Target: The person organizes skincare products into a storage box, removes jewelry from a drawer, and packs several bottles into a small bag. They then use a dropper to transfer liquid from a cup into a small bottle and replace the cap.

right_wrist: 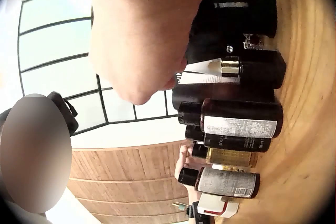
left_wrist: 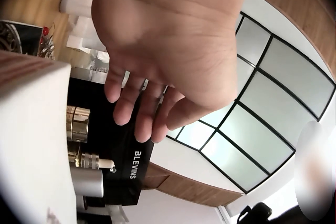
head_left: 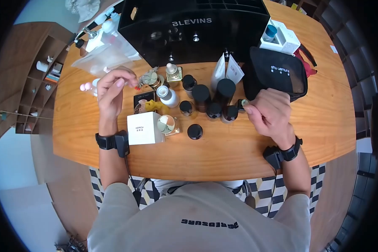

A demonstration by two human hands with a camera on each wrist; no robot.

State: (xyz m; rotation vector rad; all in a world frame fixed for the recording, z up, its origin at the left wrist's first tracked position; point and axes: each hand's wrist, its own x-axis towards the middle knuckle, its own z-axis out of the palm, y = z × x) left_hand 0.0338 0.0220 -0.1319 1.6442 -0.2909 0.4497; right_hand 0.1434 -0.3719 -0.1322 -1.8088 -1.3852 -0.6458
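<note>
My left hand (head_left: 112,89) is raised over the left of the table, above a white box (head_left: 143,128) lettered HEPROA. Its fingers hang loosely bent and the palm (left_wrist: 168,35) is bare in the left wrist view. My right hand (head_left: 272,110) hovers at the right of the bottle group, thumb beside a small dark bottle (head_left: 242,105). In the right wrist view this dark bottle (right_wrist: 262,69) has a gold collar and stands just apart from the hand (right_wrist: 142,50). Most right fingers are hidden behind the hand, loosely bent, with nothing showing in them.
Several black-capped bottles (head_left: 201,95) stand mid-table, with two white tubes (head_left: 234,69) behind. A black BLEVINS case (head_left: 189,42) spans the back. At right lies a black pouch (head_left: 277,69); a white bottle (head_left: 168,96) and a glass bottle (head_left: 174,72) stand left of centre.
</note>
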